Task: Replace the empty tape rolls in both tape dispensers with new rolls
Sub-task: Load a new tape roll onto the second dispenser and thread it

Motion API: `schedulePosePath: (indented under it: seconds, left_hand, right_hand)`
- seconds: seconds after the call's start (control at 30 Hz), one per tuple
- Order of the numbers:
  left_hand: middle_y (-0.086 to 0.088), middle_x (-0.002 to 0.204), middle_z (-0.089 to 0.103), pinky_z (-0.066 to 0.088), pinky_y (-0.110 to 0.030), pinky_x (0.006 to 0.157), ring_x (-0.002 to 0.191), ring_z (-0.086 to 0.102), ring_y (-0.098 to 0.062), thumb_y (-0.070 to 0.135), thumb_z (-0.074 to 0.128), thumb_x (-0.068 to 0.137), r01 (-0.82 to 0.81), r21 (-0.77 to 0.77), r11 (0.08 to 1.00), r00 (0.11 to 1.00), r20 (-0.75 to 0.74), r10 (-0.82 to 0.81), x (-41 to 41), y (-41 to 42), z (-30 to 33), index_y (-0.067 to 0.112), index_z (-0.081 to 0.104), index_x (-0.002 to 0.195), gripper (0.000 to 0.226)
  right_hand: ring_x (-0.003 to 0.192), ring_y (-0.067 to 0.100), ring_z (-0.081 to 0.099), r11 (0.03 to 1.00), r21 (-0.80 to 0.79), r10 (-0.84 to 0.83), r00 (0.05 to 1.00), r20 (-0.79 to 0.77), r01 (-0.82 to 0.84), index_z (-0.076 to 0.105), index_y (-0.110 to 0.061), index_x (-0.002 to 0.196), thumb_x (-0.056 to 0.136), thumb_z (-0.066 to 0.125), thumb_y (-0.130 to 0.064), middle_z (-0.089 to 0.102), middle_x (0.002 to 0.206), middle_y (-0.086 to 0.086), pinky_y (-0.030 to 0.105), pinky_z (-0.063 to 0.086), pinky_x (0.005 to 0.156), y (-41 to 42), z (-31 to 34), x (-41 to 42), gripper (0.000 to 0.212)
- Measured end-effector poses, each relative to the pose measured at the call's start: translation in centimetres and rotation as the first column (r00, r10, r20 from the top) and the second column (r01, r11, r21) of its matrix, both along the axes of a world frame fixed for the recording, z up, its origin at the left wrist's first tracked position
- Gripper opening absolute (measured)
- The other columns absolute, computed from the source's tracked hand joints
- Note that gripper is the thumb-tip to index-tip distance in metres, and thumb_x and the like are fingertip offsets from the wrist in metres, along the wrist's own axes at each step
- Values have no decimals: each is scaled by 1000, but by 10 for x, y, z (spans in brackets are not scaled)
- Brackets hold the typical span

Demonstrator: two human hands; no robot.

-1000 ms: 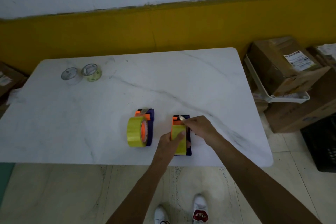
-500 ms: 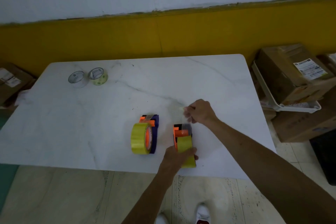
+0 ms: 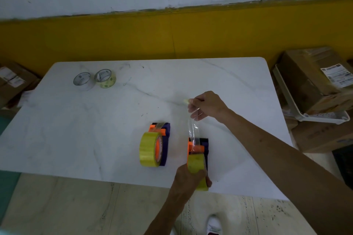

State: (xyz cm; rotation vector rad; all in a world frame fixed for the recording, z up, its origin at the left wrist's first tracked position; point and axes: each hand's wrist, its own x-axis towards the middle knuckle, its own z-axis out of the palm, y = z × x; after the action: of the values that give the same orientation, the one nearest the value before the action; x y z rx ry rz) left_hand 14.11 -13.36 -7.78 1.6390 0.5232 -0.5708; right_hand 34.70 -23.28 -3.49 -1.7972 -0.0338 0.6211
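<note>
Two purple and orange tape dispensers stand side by side near the front edge of the white table (image 3: 95, 129). The left dispenser (image 3: 166, 135) carries a full yellow roll (image 3: 148, 149) and nobody touches it. My left hand (image 3: 188, 179) grips the yellow roll (image 3: 195, 163) on the right dispenser (image 3: 203, 145). My right hand (image 3: 207, 106) pinches the end of a clear tape strip (image 3: 193, 129), stretched from that roll over the orange front part and away from me. Two nearly spent rolls, one clear (image 3: 83, 81) and one pale yellow (image 3: 105, 78), lie at the far left.
Cardboard boxes (image 3: 309, 82) and a white plastic tray (image 3: 313, 116) are stacked to the right of the table. Another labelled box (image 3: 11, 82) sits on the floor at the left. A yellow and white wall runs behind. My shoe (image 3: 214, 225) shows below the table edge.
My right hand has pulled the tape end away from the right dispenser, drawing out a clear strip. My left hand slid back along the roll toward the table's front edge.
</note>
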Motion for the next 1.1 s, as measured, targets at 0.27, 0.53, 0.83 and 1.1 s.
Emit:
schedulePosePath:
  seconds: [0.27,0.53,0.83,1.1]
  left_hand:
    - [1,65,75,59,-26,69,62,71,-9,22,71,82,2,-15,1000,999,-37,-3,8,4,-6,16,69,75,10]
    - [-1,60,72,54,-17,58,56,68,-10,24,68,86,8,-62,998,1000,15,-7,-2,1,0,12,66,76,16]
    - [-7,61,69,56,-30,62,58,65,-17,33,64,83,-2,-125,992,960,277,37,-16,7,58,-2,65,81,35]
    - [-8,60,69,56,-29,63,60,66,-18,35,60,87,-63,-129,990,935,339,104,0,-10,76,7,67,75,31]
  right_hand:
    - [72,29,76,999,22,-41,999,-2,41,74,3,90,94,59,-24,77,86,18,33,61,60,-22,-11,0,31]
    - [59,25,72,983,-34,-181,983,0,181,73,9,89,93,61,-18,74,80,20,29,59,49,-32,-30,13,29]
    - [54,17,62,992,-59,-119,978,-172,110,72,6,90,87,69,-19,66,68,14,24,57,51,-53,-57,-7,26]
    - [86,29,74,876,441,90,830,-550,197,70,0,103,101,38,-15,74,100,19,37,62,74,-46,-59,-90,35]
